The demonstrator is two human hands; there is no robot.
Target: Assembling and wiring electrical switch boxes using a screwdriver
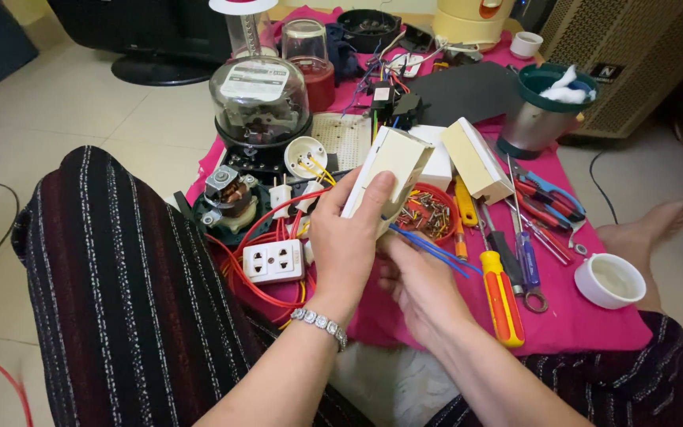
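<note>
Far left on the pink cloth (594, 320) there's a glass-domed meter (259, 99) with a white label on top, and below it a white double socket (273, 261) tangled in red wires (240, 273). The left hand (347, 237) is wrapped around a cream plastic box (387, 170), thumb up its front, tilted over the table's middle. The right hand (416, 281) pinches blue wires (432, 247) just under it. Further right: a red bowl of screws (428, 212), a red-and-yellow screwdriver (502, 296), and a white cup (610, 279).
</note>
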